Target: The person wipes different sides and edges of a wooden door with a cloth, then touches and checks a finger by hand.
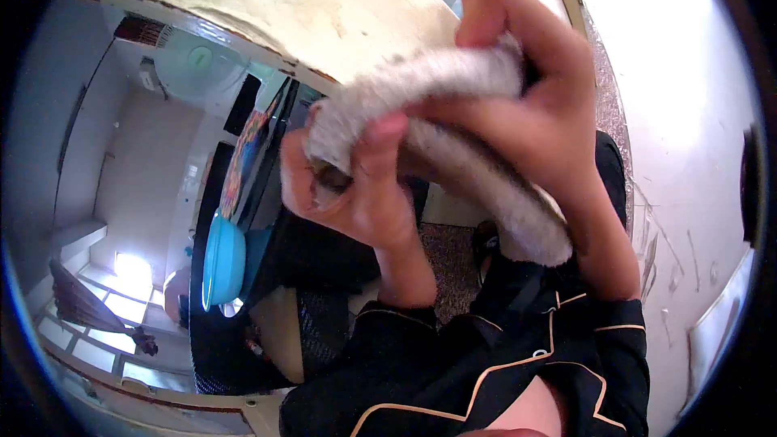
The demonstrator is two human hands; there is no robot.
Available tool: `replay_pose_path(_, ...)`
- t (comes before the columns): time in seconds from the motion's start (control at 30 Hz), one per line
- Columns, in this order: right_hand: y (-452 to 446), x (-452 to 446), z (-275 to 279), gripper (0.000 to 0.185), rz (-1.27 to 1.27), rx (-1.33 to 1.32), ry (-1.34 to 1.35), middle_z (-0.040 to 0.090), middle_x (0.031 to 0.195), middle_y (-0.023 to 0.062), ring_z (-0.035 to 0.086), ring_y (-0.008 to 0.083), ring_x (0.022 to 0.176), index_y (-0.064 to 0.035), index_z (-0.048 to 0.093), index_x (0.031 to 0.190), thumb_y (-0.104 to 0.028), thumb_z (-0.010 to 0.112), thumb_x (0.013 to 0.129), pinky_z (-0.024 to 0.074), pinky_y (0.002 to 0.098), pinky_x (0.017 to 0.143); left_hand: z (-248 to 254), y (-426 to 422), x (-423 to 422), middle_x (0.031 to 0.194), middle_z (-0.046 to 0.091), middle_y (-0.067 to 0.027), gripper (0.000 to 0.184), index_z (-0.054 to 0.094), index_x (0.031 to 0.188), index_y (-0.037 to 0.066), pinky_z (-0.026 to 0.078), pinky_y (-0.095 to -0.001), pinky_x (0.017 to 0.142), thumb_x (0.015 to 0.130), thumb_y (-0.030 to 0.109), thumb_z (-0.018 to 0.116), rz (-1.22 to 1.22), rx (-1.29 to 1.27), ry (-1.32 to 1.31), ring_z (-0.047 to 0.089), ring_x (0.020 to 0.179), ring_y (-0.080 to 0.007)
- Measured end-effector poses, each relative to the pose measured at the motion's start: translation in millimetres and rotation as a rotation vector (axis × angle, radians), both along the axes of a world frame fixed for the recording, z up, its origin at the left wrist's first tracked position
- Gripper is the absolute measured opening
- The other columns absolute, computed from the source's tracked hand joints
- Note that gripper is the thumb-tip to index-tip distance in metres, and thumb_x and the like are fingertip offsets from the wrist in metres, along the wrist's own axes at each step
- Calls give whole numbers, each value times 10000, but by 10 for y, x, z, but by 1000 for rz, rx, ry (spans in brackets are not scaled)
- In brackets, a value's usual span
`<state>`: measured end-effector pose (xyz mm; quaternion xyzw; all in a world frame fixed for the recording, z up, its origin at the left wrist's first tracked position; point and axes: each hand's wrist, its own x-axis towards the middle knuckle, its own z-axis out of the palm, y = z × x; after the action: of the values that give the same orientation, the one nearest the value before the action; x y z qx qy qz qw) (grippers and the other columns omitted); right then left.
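Observation:
A greyish-white, fuzzy cloth (421, 81) is stretched and bunched between my two hands in front of my chest. My left hand (356, 186) has its fingers wrapped round the cloth's left end, thumb on top. On the other side, my right hand (542, 73) grips the upper right end, its fingers curled over. A loose part of the cloth hangs below toward my right forearm. Both hands are somewhat blurred, and the palm sides are hidden.
Behind the cloth stands a cream panel (324, 8) with a worn edge. To the left are a turquoise basin (224, 263), a fan (200, 58) and a bright window (121, 307). A white, marked surface (688, 154) rises at the right.

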<state>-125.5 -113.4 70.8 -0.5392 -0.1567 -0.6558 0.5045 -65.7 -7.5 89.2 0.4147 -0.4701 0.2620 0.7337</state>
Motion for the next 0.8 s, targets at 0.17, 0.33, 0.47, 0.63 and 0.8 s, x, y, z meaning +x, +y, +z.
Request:
replay_pose_path(0.17, 73, -282, -479, 295, -272, -211, 66, 442, 632, 27, 398, 130, 585, -14, 484, 734, -28, 759, 629, 301, 269, 547, -497, 239, 180, 776, 640, -100, 343, 630, 912, -61, 467, -310, 694, 709, 163, 792, 226, 212, -302, 549, 662, -185)
replay_pose_path(0.33, 156, -482, -710, 352, -398, -83, 259, 485, 588, 51, 456, 164, 463, -37, 536, 744, -111, 824, 555, 341, 264, 445, -488, 291, 137, 687, 597, -96, 211, 611, 723, 1, 366, -307, 569, 649, 98, 782, 47, 486, -195, 503, 589, -225)
replay_pose_path(0.47, 276, -652, -461, 392, -443, -51, 403, 468, 684, 44, 442, 139, 584, -32, 520, 778, -115, 846, 579, 362, 252, 543, -379, 281, 61, 654, 554, -74, 205, 596, 731, 9, 328, -313, 566, 634, 50, 773, -19, 571, -138, 458, 546, -237)
replay_pose_path(0.63, 488, -408, -596, 304, -587, -17, 470, 454, 785, 40, 444, 137, 696, -23, 517, 840, -147, 769, 724, 366, 251, 627, -383, 264, 243, 643, 509, -54, 141, 562, 714, 45, 309, -318, 591, 671, 46, 696, -151, 423, -314, 449, 550, -218)
replay_pose_path(0.8, 582, -217, -712, 223, -671, 69, 245, 462, 680, 92, 469, 216, 577, -7, 542, 778, -174, 690, 769, 375, 304, 517, -390, 273, 209, 652, 520, -33, 244, 564, 706, 84, 312, -323, 604, 645, 158, 789, -212, 420, -336, 465, 559, -195)
